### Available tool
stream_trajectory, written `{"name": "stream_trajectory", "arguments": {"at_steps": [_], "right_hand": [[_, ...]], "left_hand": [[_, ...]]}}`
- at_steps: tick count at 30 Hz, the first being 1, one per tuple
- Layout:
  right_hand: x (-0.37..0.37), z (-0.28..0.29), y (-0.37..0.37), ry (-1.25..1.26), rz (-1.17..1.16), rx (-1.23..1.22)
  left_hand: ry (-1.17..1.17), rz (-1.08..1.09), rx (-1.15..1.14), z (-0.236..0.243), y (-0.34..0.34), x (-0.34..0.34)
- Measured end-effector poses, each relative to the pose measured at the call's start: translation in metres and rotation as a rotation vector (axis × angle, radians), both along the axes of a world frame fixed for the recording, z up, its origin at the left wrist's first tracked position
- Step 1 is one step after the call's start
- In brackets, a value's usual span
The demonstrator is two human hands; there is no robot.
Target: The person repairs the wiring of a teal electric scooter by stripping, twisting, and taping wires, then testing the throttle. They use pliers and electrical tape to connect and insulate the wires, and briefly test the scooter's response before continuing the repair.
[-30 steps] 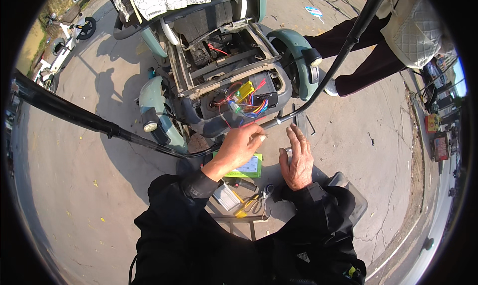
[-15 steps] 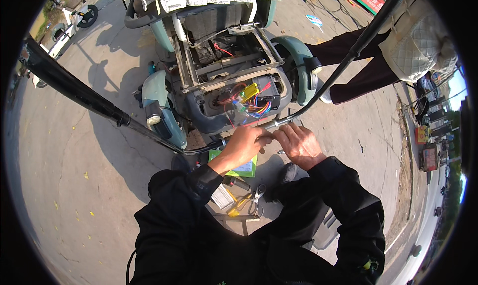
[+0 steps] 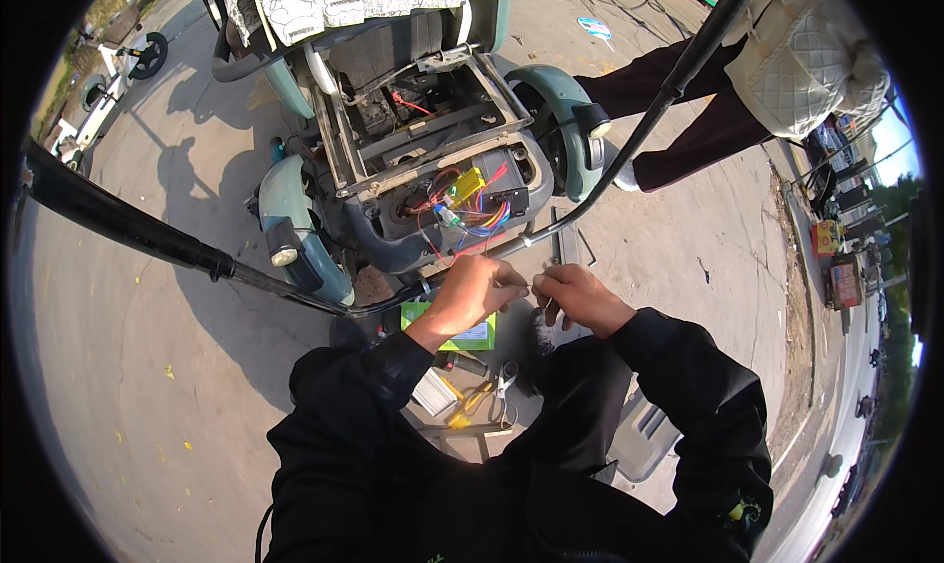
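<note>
Left grip (image 3: 480, 290), contents unclear, partly hides a green box (image 3: 479, 338).

The bent black tube (image 3: 629, 165) crosses just beyond my hands, so any reach toward the wiring bundle (image 3: 482, 209) has to get past it. Below my left hand (image 3: 474, 293), the green box (image 3: 477, 339) is partly covered. Pavement (image 3: 703, 302) gives my right hand (image 3: 582, 297) room outward; my leg (image 3: 580, 376) hems in the scissors (image 3: 505, 386) from the right.

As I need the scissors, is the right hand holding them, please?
No, the scissors lie apart from the right hand, nearer the picture's lower edge.
</note>
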State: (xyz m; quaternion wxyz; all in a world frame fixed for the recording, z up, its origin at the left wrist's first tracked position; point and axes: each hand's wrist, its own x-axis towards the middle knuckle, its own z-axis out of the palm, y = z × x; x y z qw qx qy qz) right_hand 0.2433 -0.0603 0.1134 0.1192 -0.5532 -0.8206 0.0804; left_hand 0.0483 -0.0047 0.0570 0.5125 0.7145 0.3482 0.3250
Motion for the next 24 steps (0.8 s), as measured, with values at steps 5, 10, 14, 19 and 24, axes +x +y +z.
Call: {"name": "stream_trajectory", "arguments": {"at_steps": [5,10,14,19,24], "right_hand": [[0.002,0.019,0.002,-0.436,0.322,0.209],[0.005,0.026,0.015,-0.642,0.485,0.211],[0.008,0.021,0.023,-0.369,0.482,0.353],[0.015,0.015,0.02,-0.468,0.488,0.309],[0.006,-0.002,0.006,0.319,-0.057,-0.262]], "left_hand": [[0.062,-0.055,-0.049,-0.001,0.0,-0.003],[0.018,-0.079,-0.04,0.002,0.0,-0.006],[-0.021,-0.066,-0.004,0.005,0.0,-0.009],[-0.027,-0.09,-0.004,0.007,0.0,-0.011],[0.054,0.046,0.105,0.007,-0.001,-0.007]]}}
